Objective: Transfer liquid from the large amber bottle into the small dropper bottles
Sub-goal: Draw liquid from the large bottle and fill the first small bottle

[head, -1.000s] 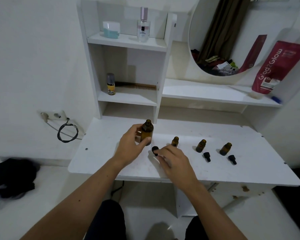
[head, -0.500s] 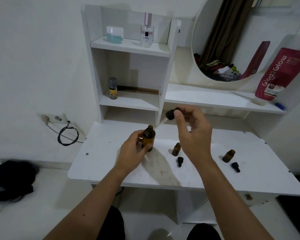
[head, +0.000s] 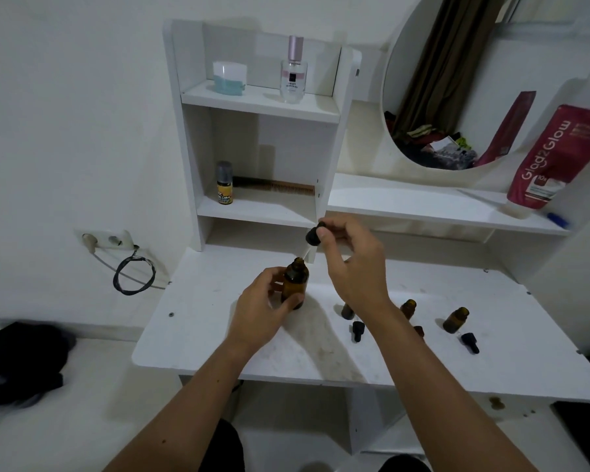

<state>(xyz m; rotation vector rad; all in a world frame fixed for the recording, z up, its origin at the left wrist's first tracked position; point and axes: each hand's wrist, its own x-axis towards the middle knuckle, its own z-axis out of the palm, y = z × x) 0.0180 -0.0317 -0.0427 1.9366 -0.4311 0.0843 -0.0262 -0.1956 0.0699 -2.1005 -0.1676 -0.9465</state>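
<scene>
The large amber bottle [head: 295, 282] stands open on the white table [head: 198, 338], and my left hand [head: 263, 308] grips its body. My right hand [head: 351, 264] pinches the black bulb of a dropper [head: 314, 235] just above and right of the bottle; its glass tip slants down to the bottle's mouth. Three small amber dropper bottles stand open to the right: one [head: 347, 311] partly hidden behind my right wrist, one [head: 408, 309] in the middle, one [head: 456, 320] at the far right. Black dropper caps [head: 357, 330] [head: 470, 341] lie in front of them.
A white shelf unit [head: 263, 107] rises behind the table with a perfume bottle [head: 293, 71], a jar [head: 229, 78] and a small yellow bottle [head: 224, 183]. A red tube [head: 556, 158] leans on the right ledge below a round mirror [head: 457, 80]. A wall socket with a cable [head: 116, 247] sits at left.
My right hand picked a dropper off the table, raised it, and brought its tip to the mouth of the large bottle. My left hand kept its grip on the bottle.
</scene>
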